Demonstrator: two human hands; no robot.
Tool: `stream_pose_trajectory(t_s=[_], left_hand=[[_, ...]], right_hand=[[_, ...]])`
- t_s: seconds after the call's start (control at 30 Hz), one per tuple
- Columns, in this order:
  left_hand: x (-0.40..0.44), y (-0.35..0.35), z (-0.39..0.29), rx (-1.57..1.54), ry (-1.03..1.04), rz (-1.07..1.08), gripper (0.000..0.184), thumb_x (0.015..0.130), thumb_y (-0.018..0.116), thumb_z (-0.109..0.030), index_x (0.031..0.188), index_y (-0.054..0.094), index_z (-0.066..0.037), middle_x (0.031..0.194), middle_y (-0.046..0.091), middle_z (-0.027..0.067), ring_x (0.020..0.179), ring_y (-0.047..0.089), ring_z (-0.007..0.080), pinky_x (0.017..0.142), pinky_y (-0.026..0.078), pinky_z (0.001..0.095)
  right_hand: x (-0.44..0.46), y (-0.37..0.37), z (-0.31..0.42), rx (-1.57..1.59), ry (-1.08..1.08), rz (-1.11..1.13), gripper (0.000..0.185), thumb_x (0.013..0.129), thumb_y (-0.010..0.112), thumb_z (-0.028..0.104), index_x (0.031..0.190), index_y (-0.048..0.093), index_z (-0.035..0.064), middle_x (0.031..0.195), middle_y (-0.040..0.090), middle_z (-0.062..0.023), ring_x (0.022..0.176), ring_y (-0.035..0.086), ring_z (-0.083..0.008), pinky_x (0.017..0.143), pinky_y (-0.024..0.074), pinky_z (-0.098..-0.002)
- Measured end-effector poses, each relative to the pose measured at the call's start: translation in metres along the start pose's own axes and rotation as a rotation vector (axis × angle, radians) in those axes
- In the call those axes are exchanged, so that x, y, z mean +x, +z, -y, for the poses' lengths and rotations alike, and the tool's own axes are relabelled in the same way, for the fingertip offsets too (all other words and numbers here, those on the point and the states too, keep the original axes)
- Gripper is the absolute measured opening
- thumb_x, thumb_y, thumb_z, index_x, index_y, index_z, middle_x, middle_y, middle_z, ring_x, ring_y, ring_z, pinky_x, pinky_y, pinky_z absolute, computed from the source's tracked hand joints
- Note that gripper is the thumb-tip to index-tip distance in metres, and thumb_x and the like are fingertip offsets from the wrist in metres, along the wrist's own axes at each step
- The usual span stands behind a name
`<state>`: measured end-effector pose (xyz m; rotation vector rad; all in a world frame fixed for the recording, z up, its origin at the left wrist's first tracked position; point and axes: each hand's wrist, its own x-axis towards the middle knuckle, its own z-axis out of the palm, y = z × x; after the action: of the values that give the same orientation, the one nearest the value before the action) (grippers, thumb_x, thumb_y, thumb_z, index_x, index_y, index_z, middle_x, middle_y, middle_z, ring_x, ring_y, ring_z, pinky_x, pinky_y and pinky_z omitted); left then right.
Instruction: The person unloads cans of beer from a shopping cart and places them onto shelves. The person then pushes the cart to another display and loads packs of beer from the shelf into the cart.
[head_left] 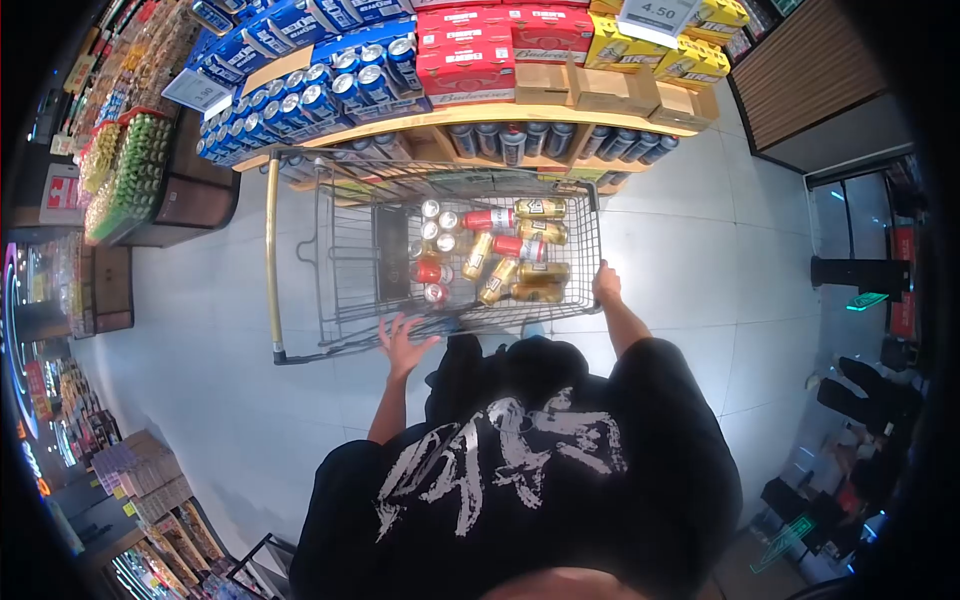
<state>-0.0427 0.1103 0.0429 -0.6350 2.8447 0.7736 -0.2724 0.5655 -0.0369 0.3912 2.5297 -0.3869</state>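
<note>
A wire shopping cart (345, 255) stands sideways in front of me, its yellow handle bar (273, 255) at the left. Inside it lie several gold cans (478, 256) and red cans (519, 248), with several white-topped cans (431, 229) upright at the left. My right hand (606, 284) is closed round the rim at the cart's right end. My left hand (404, 344) has its fingers spread at the cart's near side and holds nothing; whether it touches the wire I cannot tell.
Beyond the cart is a wooden shelf (440, 118) with blue cans (312, 98), red cartons (465, 72) and yellow cartons (692, 62). Display stands (182, 190) are at the left, dark wood-slatted furniture (820, 85) at the right. A person in dark clothes (862, 400) is at the lower right.
</note>
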Motion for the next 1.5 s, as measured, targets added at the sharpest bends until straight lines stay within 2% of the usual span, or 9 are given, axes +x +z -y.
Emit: stream_pose_trajectory(t_s=[0.33,0.4,0.53,0.7,0.83,1.03,1.17,1.3,1.5], left_hand=[[-0.009,-0.001,-0.079,0.205,-0.151,0.120,0.073,0.067,0.078,-0.070,0.127,0.062,-0.031,0.151,0.043,-0.0023,0.150,0.018,0.0320,0.101,0.015,0.0831],[-0.008,0.002,-0.086,0.221,-0.145,0.126,0.072,0.066,0.077,-0.072,0.123,0.064,-0.029,0.148,0.048,-0.0016,0.148,0.021,0.0303,0.102,0.020,0.0787],[0.003,-0.008,-0.103,0.210,-0.192,0.181,0.073,0.064,0.077,-0.073,0.116,0.067,-0.023,0.138,0.058,0.0030,0.145,0.030,0.0278,0.104,0.030,0.0683],[0.014,0.007,-0.093,0.101,-0.032,0.039,0.070,0.060,0.084,-0.066,0.109,0.070,-0.019,0.126,0.064,0.0092,0.139,0.039,0.0316,0.108,0.039,0.0514],[0.016,0.019,-0.094,0.046,0.103,-0.159,0.067,0.055,0.090,-0.060,0.101,0.072,-0.015,0.116,0.067,0.0092,0.130,0.049,0.0329,0.107,0.042,0.0440],[0.030,0.019,-0.080,-0.102,-0.029,0.088,0.063,0.066,0.086,-0.057,0.109,0.070,-0.014,0.121,0.064,0.0131,0.123,0.052,0.0335,0.106,0.041,0.0427],[0.050,-0.007,-0.083,-0.289,-0.123,0.547,0.063,0.084,0.073,-0.056,0.129,0.062,-0.013,0.136,0.058,0.0189,0.135,0.047,0.0335,0.111,0.037,0.0400],[0.087,-0.007,-0.086,-0.262,-0.070,0.718,0.061,0.087,0.070,-0.050,0.133,0.059,-0.012,0.121,0.066,0.0194,0.117,0.062,0.0335,0.098,0.048,0.0403],[0.154,0.086,-0.045,-0.197,-0.170,0.726,0.065,0.077,0.078,-0.042,0.131,0.057,-0.013,0.125,0.067,0.0181,0.116,0.064,0.0334,0.098,0.050,0.0432]], right_hand=[[0.003,-0.025,-0.073,0.304,0.033,-0.146,0.071,0.083,0.074,0.026,0.143,0.048,0.0012,0.134,0.055,-0.0310,0.117,0.061,-0.0423,0.100,0.0514,-0.0441],[-0.006,-0.020,-0.087,0.463,-0.025,-0.082,0.062,0.084,0.072,0.025,0.136,0.055,-0.0027,0.110,0.070,-0.0280,0.106,0.068,-0.0389,0.094,0.0530,-0.0425],[-0.027,0.021,-0.096,0.360,0.034,-0.128,0.063,0.097,0.056,0.025,0.151,0.028,0.0103,0.111,0.068,-0.0276,0.104,0.068,-0.0424,0.089,0.0536,-0.0496],[0.006,0.069,-0.103,0.900,0.176,-0.169,0.048,0.102,0.045,0.023,0.146,0.031,0.0096,0.114,0.062,-0.0268,0.100,0.068,-0.0376,0.084,0.0585,-0.0449],[0.016,0.060,-0.087,0.578,0.381,-0.237,0.046,0.097,0.048,0.011,0.142,0.039,0.0107,0.113,0.066,-0.0238,0.098,0.069,-0.0374,0.081,0.0585,-0.0460],[0.005,0.050,-0.094,0.906,0.447,-0.137,0.064,0.102,0.040,0.008,0.158,0.014,0.0249,0.131,0.053,-0.0241,0.100,0.067,-0.0430,0.075,0.0654,-0.0484],[-0.007,0.006,-0.086,1.092,0.606,-0.015,0.051,0.103,0.042,0.014,0.152,0.028,0.0179,0.129,0.054,-0.0225,0.096,0.068,-0.0399,0.069,0.0641,-0.0525],[0.033,0.047,-0.125,0.447,0.420,-0.134,0.045,0.086,0.059,0.021,0.126,0.053,-0.0006,0.116,0.063,-0.0244,0.095,0.068,-0.0390,0.082,0.0598,-0.0538],[-0.014,0.008,-0.015,0.037,0.199,-0.366,0.085,0.080,0.072,0.021,0.152,0.029,0.0043,0.154,0.031,-0.0279,0.144,0.025,-0.0485,0.118,0.0295,-0.0525]])
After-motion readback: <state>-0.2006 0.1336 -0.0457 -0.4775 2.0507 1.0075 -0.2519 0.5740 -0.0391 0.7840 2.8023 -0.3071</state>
